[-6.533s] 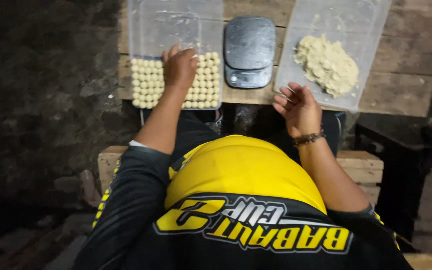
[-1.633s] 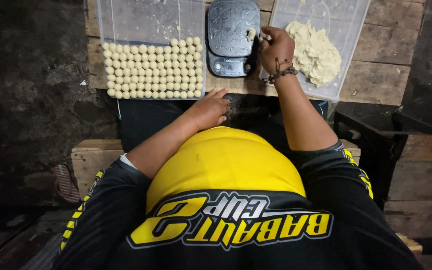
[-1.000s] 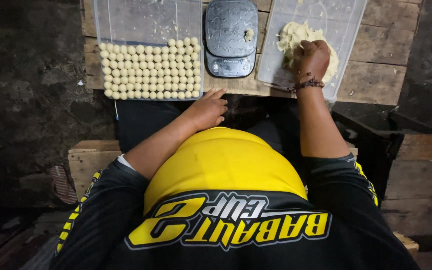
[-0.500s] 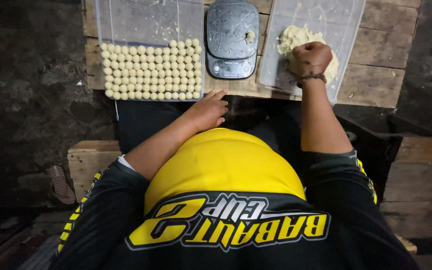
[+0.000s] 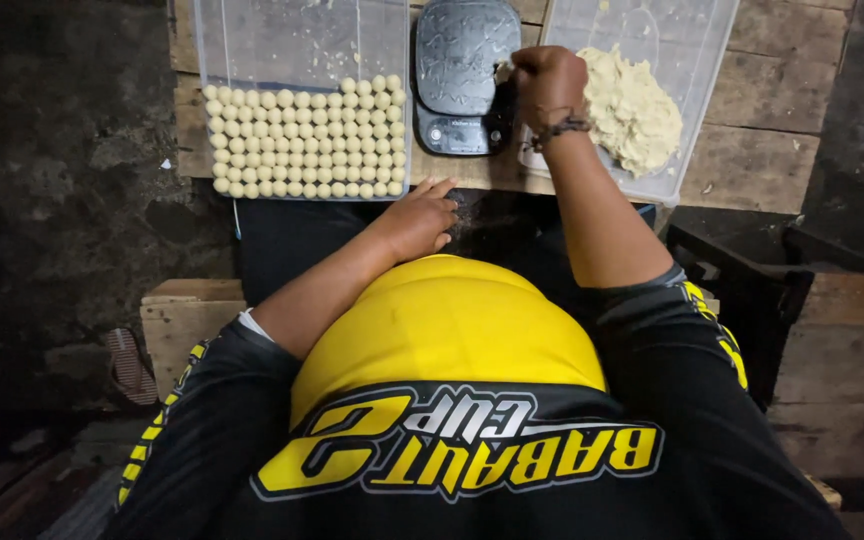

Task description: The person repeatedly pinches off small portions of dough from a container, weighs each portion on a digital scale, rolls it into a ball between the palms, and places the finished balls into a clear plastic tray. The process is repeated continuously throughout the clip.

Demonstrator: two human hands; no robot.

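At table edge, left hand open and flat, right hand pinching dough bit over scale.

Small makeshift food-making workshop, rough wooden plank bench, clear plastic trays holding rows of small dough balls and a lump of dough, kitchen scale between them, bare dark concrete floor, worn sandal

Right hand pinches dough over the scale; left hand rests at the table edge.
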